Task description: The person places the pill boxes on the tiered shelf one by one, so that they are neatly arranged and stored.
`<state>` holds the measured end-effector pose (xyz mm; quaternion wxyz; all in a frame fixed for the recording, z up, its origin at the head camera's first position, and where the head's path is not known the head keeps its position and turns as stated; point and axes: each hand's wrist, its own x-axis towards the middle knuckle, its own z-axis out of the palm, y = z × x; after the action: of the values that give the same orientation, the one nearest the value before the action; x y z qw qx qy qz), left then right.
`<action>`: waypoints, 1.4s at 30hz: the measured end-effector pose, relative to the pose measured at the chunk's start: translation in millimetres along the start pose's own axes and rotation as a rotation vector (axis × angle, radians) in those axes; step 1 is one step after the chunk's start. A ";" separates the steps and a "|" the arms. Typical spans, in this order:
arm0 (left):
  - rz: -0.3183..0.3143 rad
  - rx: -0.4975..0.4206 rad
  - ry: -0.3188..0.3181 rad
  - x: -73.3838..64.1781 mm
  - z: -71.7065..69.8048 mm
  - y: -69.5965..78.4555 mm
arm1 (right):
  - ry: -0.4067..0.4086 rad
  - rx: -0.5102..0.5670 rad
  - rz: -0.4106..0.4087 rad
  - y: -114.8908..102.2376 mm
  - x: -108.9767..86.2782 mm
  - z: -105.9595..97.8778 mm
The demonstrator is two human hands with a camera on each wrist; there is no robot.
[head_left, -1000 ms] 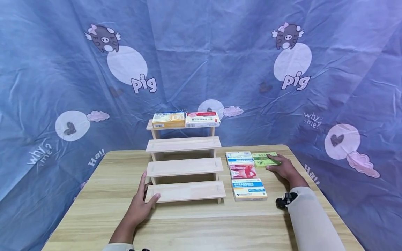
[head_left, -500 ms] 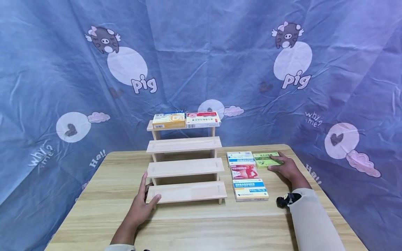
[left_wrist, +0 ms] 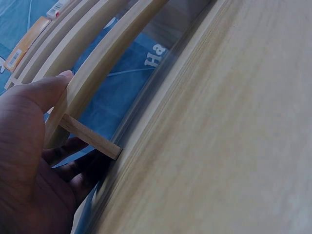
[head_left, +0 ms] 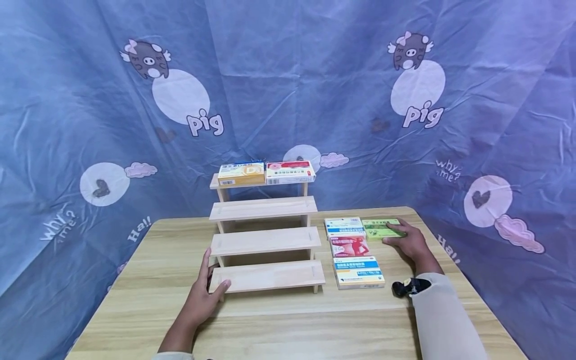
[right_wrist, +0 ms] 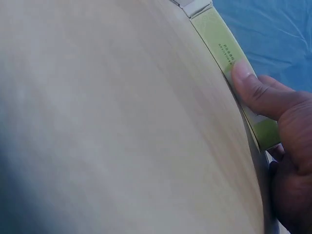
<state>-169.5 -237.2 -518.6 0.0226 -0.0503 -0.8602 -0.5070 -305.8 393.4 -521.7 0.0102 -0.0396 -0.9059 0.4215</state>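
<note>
In the head view my left hand [head_left: 201, 295] holds the left end of a four-step wooden display stand [head_left: 270, 276]. Its thumb lies on the lowest step, and the left wrist view shows other fingers below that board, near a short leg. At the back right, my right hand [head_left: 410, 241] grips the right end of a green medicine box [head_left: 377, 230] lying flat on the table. The right wrist view shows the thumb pressed on the box's long side; some fingers are partly hidden. Left of this box lies a white-and-blue medicine box [head_left: 344, 228].
A red medicine box [head_left: 349, 246] and a larger blue-and-white one [head_left: 358, 272] lie in front of the white-and-blue box. On the top step sit a yellow-and-white box [head_left: 241, 173] and a red-and-white box [head_left: 290, 172]. Blue printed cloth [head_left: 288, 100] hangs behind the wooden table [head_left: 288, 330].
</note>
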 end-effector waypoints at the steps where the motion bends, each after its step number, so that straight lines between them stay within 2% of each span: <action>1: 0.000 0.003 0.001 0.2 0.1 -0.1 | 0.003 0.008 0.004 -0.1 -0.5 0.3; 14: -0.002 0.022 0.008 -1.8 -2.6 -0.9 | 0.073 0.092 0.043 -3.8 -6.1 3.0; 21: -0.001 0.000 -0.007 0.9 -1.9 -2.9 | 0.115 0.156 0.053 -4.7 -11.1 -0.2; 31: -0.004 -0.007 -0.008 0.9 -0.8 -0.7 | 0.179 0.146 0.064 -20.0 -9.4 -7.5; 37: -0.004 -0.003 -0.010 1.6 -0.4 -1.8 | 0.204 0.143 0.023 -39.9 -17.5 -14.2; 42: -0.003 -0.002 -0.009 1.0 -0.2 -1.1 | 0.250 0.037 -0.007 -58.2 -24.3 -18.0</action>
<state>-170.7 -237.8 -519.4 0.0177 -0.0514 -0.8599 -0.5076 -284.3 367.9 -465.3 0.1254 -0.0885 -0.8898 0.4298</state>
